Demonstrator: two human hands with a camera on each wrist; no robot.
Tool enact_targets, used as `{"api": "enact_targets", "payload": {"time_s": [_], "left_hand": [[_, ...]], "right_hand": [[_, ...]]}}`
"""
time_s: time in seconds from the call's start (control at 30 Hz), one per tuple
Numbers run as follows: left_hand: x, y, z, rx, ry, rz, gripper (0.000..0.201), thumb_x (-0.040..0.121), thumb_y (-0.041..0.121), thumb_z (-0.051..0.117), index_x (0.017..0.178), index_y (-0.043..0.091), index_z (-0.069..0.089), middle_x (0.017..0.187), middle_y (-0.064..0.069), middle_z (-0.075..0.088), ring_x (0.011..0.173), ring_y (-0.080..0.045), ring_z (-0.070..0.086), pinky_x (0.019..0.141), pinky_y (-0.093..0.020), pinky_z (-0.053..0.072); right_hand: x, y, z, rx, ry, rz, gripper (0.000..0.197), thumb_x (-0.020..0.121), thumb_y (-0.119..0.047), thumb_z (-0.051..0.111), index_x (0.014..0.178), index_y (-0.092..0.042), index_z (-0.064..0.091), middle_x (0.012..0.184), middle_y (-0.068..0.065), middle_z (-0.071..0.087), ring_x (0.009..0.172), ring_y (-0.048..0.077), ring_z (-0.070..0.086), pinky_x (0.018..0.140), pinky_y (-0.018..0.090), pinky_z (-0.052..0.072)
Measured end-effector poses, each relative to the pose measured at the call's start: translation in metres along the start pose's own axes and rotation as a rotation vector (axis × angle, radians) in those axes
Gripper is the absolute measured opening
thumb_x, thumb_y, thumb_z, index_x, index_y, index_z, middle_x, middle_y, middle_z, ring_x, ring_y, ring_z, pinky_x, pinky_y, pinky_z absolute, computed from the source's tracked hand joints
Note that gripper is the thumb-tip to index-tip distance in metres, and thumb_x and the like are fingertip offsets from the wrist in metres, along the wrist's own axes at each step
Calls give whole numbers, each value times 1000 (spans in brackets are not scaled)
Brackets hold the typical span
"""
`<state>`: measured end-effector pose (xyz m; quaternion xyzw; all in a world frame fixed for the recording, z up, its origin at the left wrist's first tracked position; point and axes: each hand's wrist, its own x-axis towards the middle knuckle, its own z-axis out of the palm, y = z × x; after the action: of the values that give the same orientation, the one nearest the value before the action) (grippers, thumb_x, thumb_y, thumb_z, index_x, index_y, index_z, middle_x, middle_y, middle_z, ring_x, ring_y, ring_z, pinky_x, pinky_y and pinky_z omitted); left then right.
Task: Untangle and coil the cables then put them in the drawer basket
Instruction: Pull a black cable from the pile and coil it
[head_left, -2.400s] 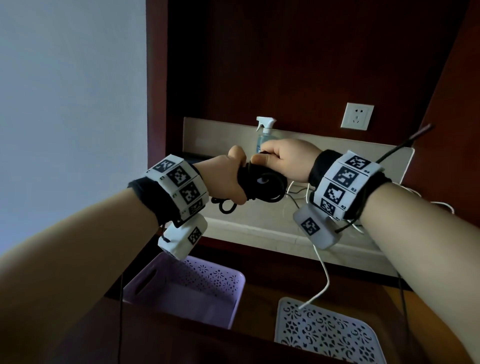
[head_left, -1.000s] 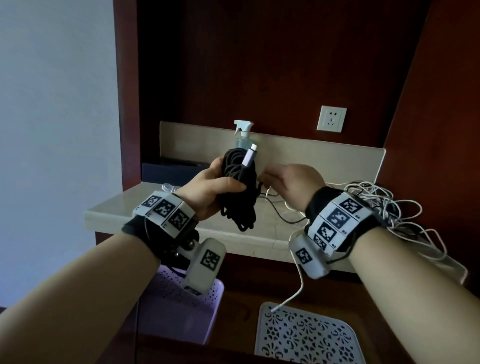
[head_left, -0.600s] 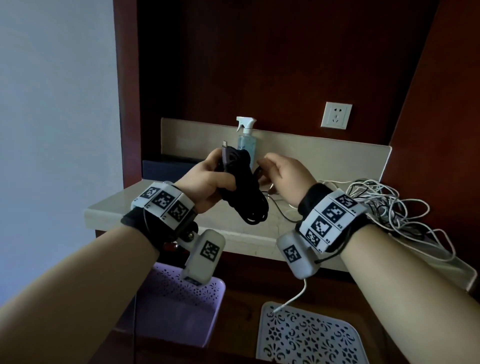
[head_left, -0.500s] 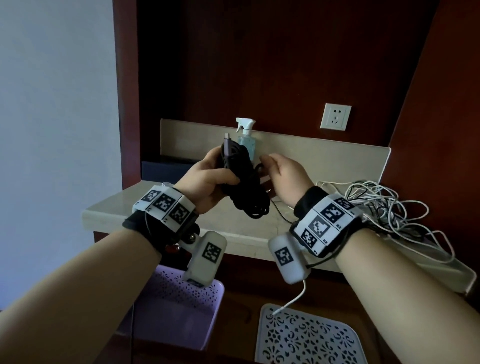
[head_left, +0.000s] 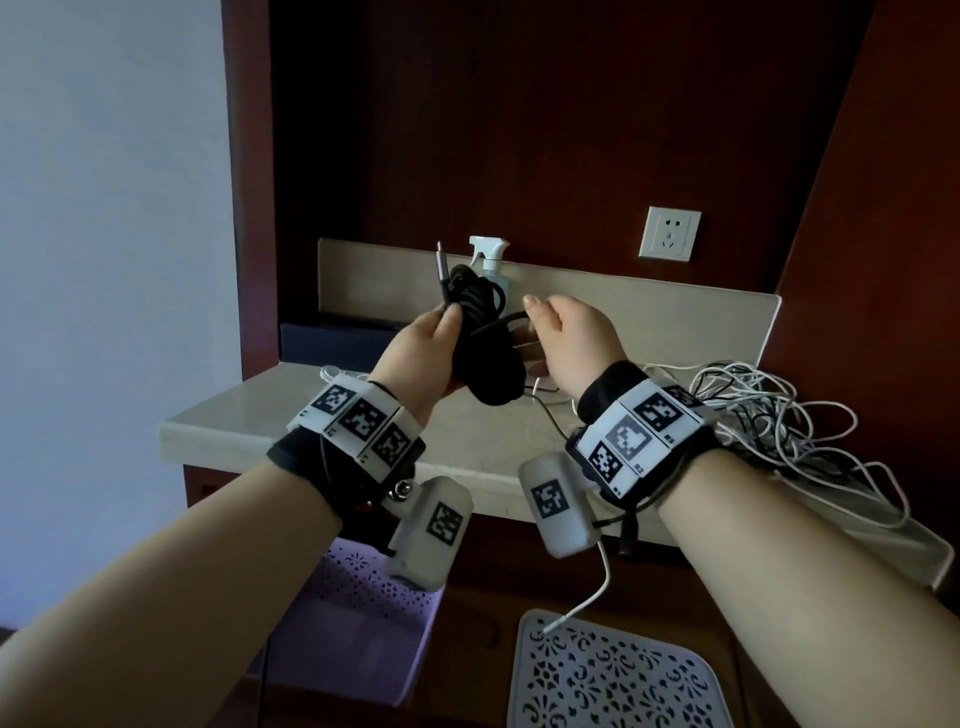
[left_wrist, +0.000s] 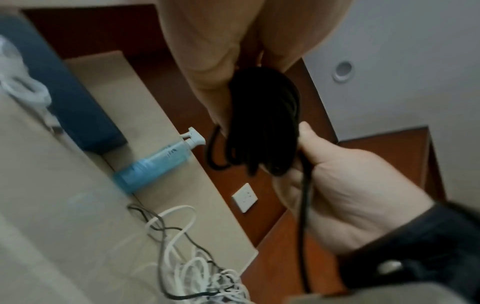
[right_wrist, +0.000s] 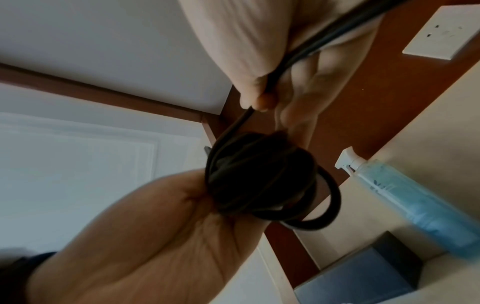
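A black cable wound into a coil (head_left: 488, 358) is held upright above the counter, and my left hand (head_left: 447, 338) grips it around the middle. Its metal plug (head_left: 441, 270) sticks up past my left thumb. My right hand (head_left: 535, 322) pinches a loose black strand (head_left: 496, 326) that runs across the coil. In the right wrist view the strand (right_wrist: 241, 121) passes between thumb and forefinger of my right hand (right_wrist: 259, 100) into the coil (right_wrist: 259, 179). In the left wrist view the coil (left_wrist: 262, 123) hangs under my left hand (left_wrist: 223, 107). A tangle of white and black cables (head_left: 758, 415) lies on the counter at the right.
A purple basket (head_left: 358, 623) and a white perforated basket (head_left: 613, 675) sit below the beige counter (head_left: 249, 421). A white lead (head_left: 597, 587) dangles over the white one. A blue spray bottle (head_left: 488, 260), a dark blue box (head_left: 332, 340) and a wall socket (head_left: 669, 234) stand behind the hands.
The coil has turned in my left hand, so the plug now points up on its left side. My right hand has risen and carries a strand across the coil.
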<state>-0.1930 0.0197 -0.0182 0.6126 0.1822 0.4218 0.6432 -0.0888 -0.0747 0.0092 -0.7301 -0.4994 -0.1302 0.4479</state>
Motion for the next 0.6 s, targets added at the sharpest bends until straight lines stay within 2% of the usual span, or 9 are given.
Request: {"api": "enact_targets", "payload": {"time_s": [0.03,0.1,0.2,0.27,0.3,0.37,0.43,0.53,0.6], "left_hand": [[-1,2,0,-52,-8,-27,31,99,36,43,111,13,60,107,-7,67,92,-16,66,80,-31,55],[-2,8,-4,-110,-109,-46,45,91,45,55,121,13,54,110,-5,67,97,-15,67,81,-30,55],[-7,12,-13,55,-223,22,76,69,18,77,133,10,35,111,0,62,98,-10,64,77,-22,54],[-8,13,-18,155,-189,54,82,68,0,76,136,12,32,109,2,59,102,-11,59,81,-23,51],[-8,14,-21,144,-165,58,81,70,-5,74,138,13,32,109,1,59,104,-14,59,83,-26,50],[-10,17,-25,61,-152,41,77,74,-11,68,137,16,33,109,0,59,104,-19,59,83,-32,52],[-12,17,-28,10,-150,38,72,78,-12,65,133,19,31,106,1,58,100,-19,61,77,-36,54],[-12,17,-35,-14,-110,68,61,80,-5,66,122,18,29,104,0,56,93,-18,62,79,-39,55],[-12,17,-43,6,-120,73,50,80,-4,66,118,14,38,102,-2,58,92,-19,62,84,-42,54]], "right_hand": [[0,-3,1,-10,7,-12,38,100,-33,35,67,-15,44,62,-1,47,63,21,52,61,33,41],[0,-7,3,3,14,-34,38,100,-32,36,67,-14,44,64,2,49,61,18,51,60,32,39],[-3,-14,1,50,18,-74,36,99,-32,39,76,-7,52,68,5,52,68,27,59,66,39,50],[-5,-18,-1,18,2,-126,36,98,-32,40,70,-12,50,58,-4,45,54,11,53,59,25,47],[-8,-22,-3,15,-16,-146,35,98,-31,41,68,-14,48,55,-8,41,48,4,48,57,23,47],[-10,-28,-3,26,-45,-179,34,98,-31,42,68,-14,48,53,-11,40,43,0,46,65,33,54],[-11,-31,-4,67,-77,-176,35,98,-31,42,66,-16,47,60,-4,52,52,1,57,70,43,54],[-10,-28,-3,160,-124,-125,35,97,-33,41,66,-19,46,87,16,66,74,26,69,72,51,53],[-13,-25,-4,179,-157,-112,33,98,-30,42,66,-20,46,86,16,65,77,28,68,74,47,55]]}}
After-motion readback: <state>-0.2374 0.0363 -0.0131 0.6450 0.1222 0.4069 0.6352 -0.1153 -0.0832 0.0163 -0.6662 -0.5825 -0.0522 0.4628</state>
